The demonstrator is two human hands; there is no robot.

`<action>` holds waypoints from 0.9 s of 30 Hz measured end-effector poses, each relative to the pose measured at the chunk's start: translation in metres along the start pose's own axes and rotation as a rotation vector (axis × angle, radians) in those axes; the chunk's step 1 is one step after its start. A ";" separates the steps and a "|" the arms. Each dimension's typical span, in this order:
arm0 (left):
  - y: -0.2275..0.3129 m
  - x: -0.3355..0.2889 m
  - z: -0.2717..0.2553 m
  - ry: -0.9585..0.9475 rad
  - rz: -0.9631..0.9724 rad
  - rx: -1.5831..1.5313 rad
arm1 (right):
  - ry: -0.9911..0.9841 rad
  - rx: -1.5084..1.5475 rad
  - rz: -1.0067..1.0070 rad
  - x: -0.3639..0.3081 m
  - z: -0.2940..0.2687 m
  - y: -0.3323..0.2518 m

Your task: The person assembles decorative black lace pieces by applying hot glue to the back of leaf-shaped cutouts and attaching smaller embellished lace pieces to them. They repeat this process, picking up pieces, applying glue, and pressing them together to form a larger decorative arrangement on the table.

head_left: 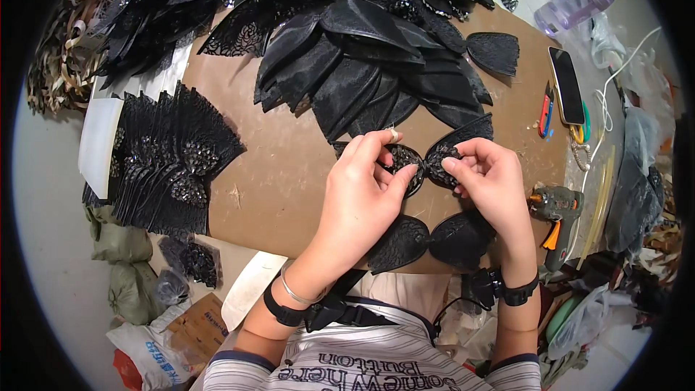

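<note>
My left hand (362,192) pinches the left side of a pair of black lace pieces, shaped like pointed cups, with finger and thumb. My right hand (499,181) grips the right piece (470,132) of this pair, near the middle where the two sides meet. Small dark, shiny beads show on the lace between my hands; my fingers cover part of it. Closer to the table's front edge lie a second left lace piece (398,245) and right lace piece (461,240), their narrow inner ends nearly touching.
A pile of black cup-shaped pieces (362,65) lies beyond my hands. Beaded lace pieces (170,159) are stacked at left. On the right are a glue gun (556,204), snips (545,112), a phone (566,85), a white cable (599,137) and a purple bottle (575,3).
</note>
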State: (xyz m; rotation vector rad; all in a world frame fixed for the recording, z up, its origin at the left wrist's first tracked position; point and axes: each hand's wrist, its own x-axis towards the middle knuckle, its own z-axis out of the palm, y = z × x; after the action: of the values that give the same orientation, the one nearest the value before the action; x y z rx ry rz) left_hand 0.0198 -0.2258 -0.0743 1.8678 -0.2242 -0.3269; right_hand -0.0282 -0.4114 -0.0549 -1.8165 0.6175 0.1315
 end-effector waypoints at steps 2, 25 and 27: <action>0.001 0.000 0.001 0.006 -0.006 0.031 | 0.002 -0.043 0.004 0.003 0.001 0.003; 0.008 0.043 0.007 -0.323 0.391 0.892 | 0.170 -0.566 -0.192 0.002 0.010 -0.003; 0.012 0.047 0.001 -0.395 0.341 0.825 | 0.195 -0.444 -0.260 -0.001 0.004 0.004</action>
State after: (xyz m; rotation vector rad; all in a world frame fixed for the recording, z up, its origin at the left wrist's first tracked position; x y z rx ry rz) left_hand 0.0637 -0.2453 -0.0683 2.4947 -1.0642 -0.3976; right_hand -0.0299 -0.4079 -0.0594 -2.3429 0.5068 -0.0935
